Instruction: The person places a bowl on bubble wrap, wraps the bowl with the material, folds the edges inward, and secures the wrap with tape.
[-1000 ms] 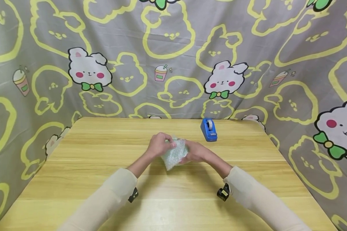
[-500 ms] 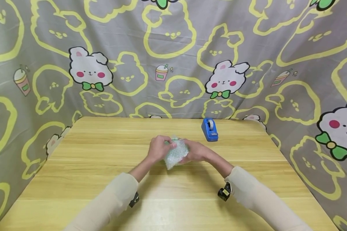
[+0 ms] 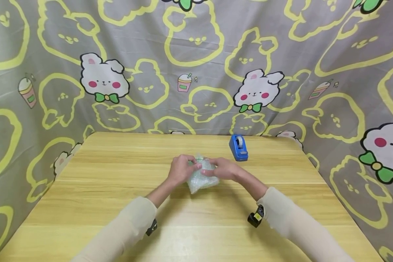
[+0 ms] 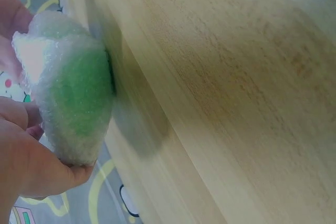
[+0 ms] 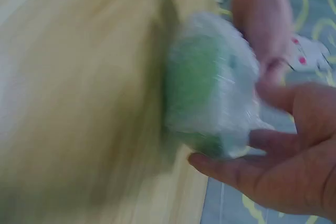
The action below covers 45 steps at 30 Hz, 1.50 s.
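A green object wrapped in clear bubble wrap [image 3: 201, 182] sits at the middle of the wooden table, between both hands. Through the wrap its green body [image 4: 81, 93] shows in the left wrist view, its exact kind blurred by the bubbles. My left hand [image 3: 181, 169] grips the bundle from its left side, thumb on the top of the wrap. From the right, my right hand [image 3: 225, 169] holds the wrap, thumb over the top and fingers around the far side. In the right wrist view, one fingertip [image 5: 197, 159] lies against the bundle's end.
A blue tape dispenser [image 3: 238, 147] with a roll of tape stands farther back, to the right of the hands. Behind the table [image 3: 118, 156] hangs a grey cartoon-print curtain [image 3: 144, 36], which also runs along both sides.
My right hand has shifted its thumb from the bundle's right side up over its top. More of the wrap's lower right now shows. My left hand keeps its hold, nearly still.
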Tool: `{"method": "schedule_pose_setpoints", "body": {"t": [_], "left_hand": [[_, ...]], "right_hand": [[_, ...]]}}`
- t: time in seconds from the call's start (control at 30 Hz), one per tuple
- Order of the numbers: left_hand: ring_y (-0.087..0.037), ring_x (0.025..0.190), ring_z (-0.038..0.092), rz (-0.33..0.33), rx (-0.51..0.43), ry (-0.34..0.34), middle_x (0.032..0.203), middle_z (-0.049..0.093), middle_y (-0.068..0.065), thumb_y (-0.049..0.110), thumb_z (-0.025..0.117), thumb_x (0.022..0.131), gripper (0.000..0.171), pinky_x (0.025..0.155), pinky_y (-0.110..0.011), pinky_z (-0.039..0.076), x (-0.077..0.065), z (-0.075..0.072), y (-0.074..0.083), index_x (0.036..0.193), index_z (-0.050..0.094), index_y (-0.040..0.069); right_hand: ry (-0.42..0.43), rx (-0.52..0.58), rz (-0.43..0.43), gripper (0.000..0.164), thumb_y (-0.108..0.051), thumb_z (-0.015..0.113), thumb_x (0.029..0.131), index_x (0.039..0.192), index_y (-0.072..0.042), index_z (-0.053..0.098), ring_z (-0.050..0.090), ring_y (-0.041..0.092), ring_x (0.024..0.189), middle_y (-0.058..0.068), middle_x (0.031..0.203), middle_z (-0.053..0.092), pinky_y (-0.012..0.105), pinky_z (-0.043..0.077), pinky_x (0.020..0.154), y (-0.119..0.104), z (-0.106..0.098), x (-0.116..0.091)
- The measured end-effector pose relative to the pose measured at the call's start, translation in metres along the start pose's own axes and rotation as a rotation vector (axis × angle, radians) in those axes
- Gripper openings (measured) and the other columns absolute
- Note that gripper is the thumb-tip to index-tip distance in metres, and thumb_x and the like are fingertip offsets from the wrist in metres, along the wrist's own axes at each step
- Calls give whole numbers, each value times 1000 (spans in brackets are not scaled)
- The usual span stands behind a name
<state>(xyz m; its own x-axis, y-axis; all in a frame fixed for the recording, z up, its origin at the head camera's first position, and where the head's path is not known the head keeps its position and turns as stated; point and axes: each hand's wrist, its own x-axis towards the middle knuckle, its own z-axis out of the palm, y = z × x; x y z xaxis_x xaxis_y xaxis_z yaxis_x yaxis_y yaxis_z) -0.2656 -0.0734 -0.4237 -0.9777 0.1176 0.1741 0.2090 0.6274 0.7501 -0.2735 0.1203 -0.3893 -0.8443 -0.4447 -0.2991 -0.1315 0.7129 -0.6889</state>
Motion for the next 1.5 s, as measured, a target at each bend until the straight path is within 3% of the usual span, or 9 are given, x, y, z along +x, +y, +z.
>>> {"method": "schedule_pose_setpoints", "body": {"t": [0.1,0.23,0.37,0.47,0.63,0.73,0.93,1.33,1.5], "left_hand": [[-10,63,48,3,7,-1,103,77,-13,21,79,89,14,56,-21,41,-1,0,0,82,77,9],[-11,61,46,5,19,-11,96,76,-13,23,77,91,16,55,-22,40,-3,-2,1,87,76,7],[-16,71,58,-13,72,-75,102,75,-13,29,74,94,28,63,-29,49,-6,-11,5,109,71,6],[-27,101,67,-55,101,-178,123,70,-17,32,77,91,51,85,-40,56,-8,-24,13,132,60,6],[-39,134,52,-103,76,-391,148,52,-22,25,87,81,91,110,-53,44,-10,-42,20,154,37,5],[-40,138,48,-99,96,-441,153,47,-23,22,89,78,100,113,-53,41,-11,-43,19,157,30,5],[-40,136,50,-97,154,-392,151,49,-24,25,89,79,101,112,-53,43,-15,-36,14,157,29,2],[-44,132,53,-92,135,-293,148,51,-26,21,89,77,102,112,-55,42,-21,-25,16,158,29,4],[-45,133,52,-109,114,-286,149,50,-27,21,87,81,106,113,-54,42,-24,-21,18,161,18,4]], "right_hand": [[170,-86,-25,46,-32,60,103,144,-10,58,65,24,90,20,140,62,37,54,79,1,12,1],[303,-111,-63,34,-22,59,102,132,-8,68,45,14,55,17,131,68,26,42,55,2,24,2],[369,-147,-110,32,-20,58,102,129,-7,70,43,13,54,18,120,73,26,40,54,3,30,3],[387,-158,-133,32,-19,58,103,130,-5,69,43,13,53,18,102,76,27,41,53,3,31,3],[426,-189,-153,33,-19,57,103,130,-4,69,46,14,58,17,97,76,28,41,54,3,32,3],[445,-204,-158,33,-20,56,104,130,-4,68,46,15,59,17,90,74,29,41,55,3,33,4],[470,-200,-165,31,-21,53,106,123,-4,73,40,13,52,0,55,45,29,39,54,4,36,6],[526,-158,-169,27,-18,55,105,107,-5,78,46,11,48,-1,56,55,25,39,48,3,38,11],[529,-134,-152,29,-18,53,106,98,-5,78,43,9,47,-2,53,51,23,35,46,3,37,11]]}}
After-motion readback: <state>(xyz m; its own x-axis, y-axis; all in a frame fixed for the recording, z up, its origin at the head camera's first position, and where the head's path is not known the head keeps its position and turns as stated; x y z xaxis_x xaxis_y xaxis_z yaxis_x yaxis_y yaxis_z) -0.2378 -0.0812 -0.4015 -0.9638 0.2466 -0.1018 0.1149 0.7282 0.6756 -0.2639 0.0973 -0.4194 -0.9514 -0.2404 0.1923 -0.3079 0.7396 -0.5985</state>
